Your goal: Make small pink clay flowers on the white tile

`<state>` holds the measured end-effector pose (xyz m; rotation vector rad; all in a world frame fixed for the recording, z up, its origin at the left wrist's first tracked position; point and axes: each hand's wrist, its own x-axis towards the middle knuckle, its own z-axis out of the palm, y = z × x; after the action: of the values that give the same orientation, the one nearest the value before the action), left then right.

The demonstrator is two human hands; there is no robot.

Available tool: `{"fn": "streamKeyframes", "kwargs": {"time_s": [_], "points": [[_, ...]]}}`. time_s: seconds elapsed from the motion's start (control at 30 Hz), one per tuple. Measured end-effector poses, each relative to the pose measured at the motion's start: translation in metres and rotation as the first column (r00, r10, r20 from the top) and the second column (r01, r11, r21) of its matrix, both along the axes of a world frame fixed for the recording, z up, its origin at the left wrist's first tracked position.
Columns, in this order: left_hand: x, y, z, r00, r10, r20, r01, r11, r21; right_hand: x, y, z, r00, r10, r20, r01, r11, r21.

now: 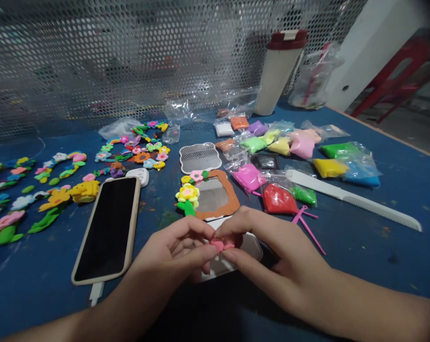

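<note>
Between the fingertips of both hands is a small lump of pink clay (217,244). My left hand (186,249) pinches it from the left with thumb and forefinger, while my right hand (262,247) pinches its right side. Below them lies a white mirror panel (245,256), partly hidden by the hands. Just beyond stands a mirror (215,192) with a brown clay border, clay flowers and green leaves along its left side. Behind that is a plain white-framed mirror (200,159).
A phone (109,228) on a cable lies left, near several clay-decorated frames (141,154). Several bags of coloured clay (279,197), a white plastic knife (353,199) and pink modelling tools (309,228) lie right. A tumbler (279,71) stands by the perforated metal panel (129,61).
</note>
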<state>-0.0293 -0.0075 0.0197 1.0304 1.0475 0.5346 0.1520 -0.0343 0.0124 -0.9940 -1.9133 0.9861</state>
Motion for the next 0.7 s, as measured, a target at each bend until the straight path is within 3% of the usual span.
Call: {"fn": "streamKeyframes", "kwargs": {"time_s": [0.3,0.43,0.7], "points": [[0.001,0.001,-0.001,1.0,0.027,0.008,-0.027,0.998,-0.057,0.002,0.0,-0.006,0.988,0.036,0.149,-0.066,0.977,0.205],[-0.001,0.003,-0.003,1.0,-0.004,0.026,0.006,0.998,-0.068,0.002,0.002,-0.006,0.981,0.1,0.164,-0.136,0.965,0.223],[-0.002,0.005,-0.008,0.997,-0.031,0.071,0.036,0.997,-0.07,0.001,0.005,-0.013,0.974,0.042,0.222,-0.105,0.954,0.279]]}}
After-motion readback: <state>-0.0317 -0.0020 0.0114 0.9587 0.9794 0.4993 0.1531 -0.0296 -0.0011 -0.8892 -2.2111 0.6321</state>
